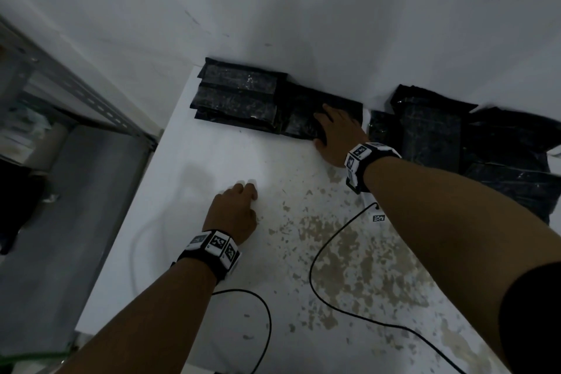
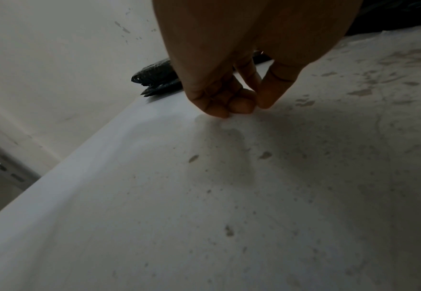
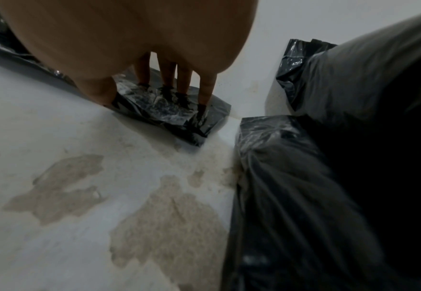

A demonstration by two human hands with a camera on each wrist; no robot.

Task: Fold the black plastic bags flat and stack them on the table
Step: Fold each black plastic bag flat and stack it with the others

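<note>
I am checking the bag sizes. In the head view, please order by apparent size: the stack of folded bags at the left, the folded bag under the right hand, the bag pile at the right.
1. bag pile
2. stack of folded bags
3. folded bag, partly hidden by the right hand

Your forearms are bare. Each wrist carries a black band point(image 1: 368, 167) ringed with white square tiles, and every tile bears a black-and-white coded marker; the band on your left wrist point(image 1: 217, 249) shows three such tiles side by side, the one on your right shows them angled around its upper edge. A thin black cable point(image 1: 315, 255) trails from the right band, with a small white coded tag point(image 1: 378, 218) just beside it, and another black cable point(image 1: 267, 317) loops away below your left forearm. A black sleeve point(image 1: 534, 313) covers your right upper arm.
</note>
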